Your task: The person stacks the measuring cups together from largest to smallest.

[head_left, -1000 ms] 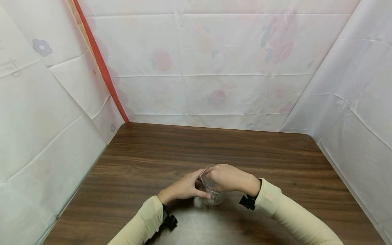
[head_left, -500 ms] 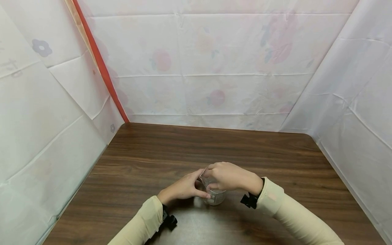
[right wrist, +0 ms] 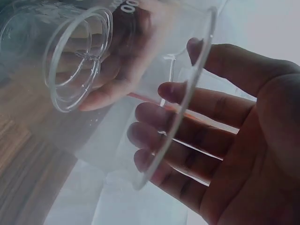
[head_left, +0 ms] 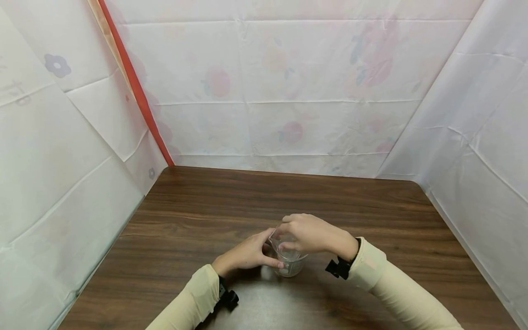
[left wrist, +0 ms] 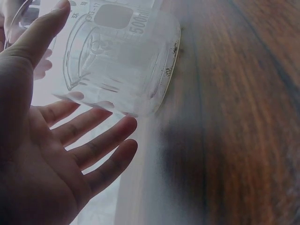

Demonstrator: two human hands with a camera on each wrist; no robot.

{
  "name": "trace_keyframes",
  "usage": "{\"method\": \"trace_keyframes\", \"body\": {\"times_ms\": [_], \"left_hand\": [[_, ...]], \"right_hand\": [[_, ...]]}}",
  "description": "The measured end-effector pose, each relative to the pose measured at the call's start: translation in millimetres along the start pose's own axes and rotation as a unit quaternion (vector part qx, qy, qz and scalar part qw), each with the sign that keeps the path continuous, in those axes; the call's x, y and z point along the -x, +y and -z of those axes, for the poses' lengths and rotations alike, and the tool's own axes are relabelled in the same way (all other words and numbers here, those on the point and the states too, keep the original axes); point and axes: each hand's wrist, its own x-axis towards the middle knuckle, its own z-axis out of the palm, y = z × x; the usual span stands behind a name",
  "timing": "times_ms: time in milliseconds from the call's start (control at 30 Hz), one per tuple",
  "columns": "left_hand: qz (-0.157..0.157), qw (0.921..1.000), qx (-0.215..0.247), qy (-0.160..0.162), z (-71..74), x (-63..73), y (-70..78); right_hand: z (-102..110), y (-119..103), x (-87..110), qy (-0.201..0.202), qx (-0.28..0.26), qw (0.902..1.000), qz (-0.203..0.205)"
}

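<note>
A clear glass beaker marked 500 ml stands on the table near its front. My left hand holds it from the left, thumb on the near side and fingertips at the far side. Inside, near the bottom, sits a smaller clear glass vessel, its rounded rim facing up toward the mouth. My right hand is over the beaker's mouth. Its loosely bent fingers reach just past the large rim, well apart from the small vessel, and hold nothing.
The dark wood-grain table stretches away behind the beaker. White printed sheets hang at the back and both sides, with a red strip at the back left corner. Black cameras sit on both wrists.
My right hand has risen out of the beaker and shifted slightly right, its fingers loosening. The left hand and the beaker have stayed in place.
</note>
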Motion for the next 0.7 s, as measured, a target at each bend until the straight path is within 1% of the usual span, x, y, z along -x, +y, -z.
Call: {"method": "trace_keyframes", "body": {"times_ms": [233, 467, 700], "left_hand": [[-0.019, 0.9998, -0.004, 0.01, -0.3, -1.4, 0.0], [-0.013, 0.9998, -0.005, 0.016, -0.4, -1.3, 0.0], [-0.023, 0.9996, 0.005, 0.014, -1.5, -3.2, -1.0]], "right_hand": [[6.7, 5.3, 1.9, 0.052, 0.007, 0.9986, 0.004], [13.4, 11.0, 4.6, 0.095, -0.006, 0.9955, -0.004], [17.8, 17.1, 9.4, 0.138, -0.016, 0.99, -0.019]]}}
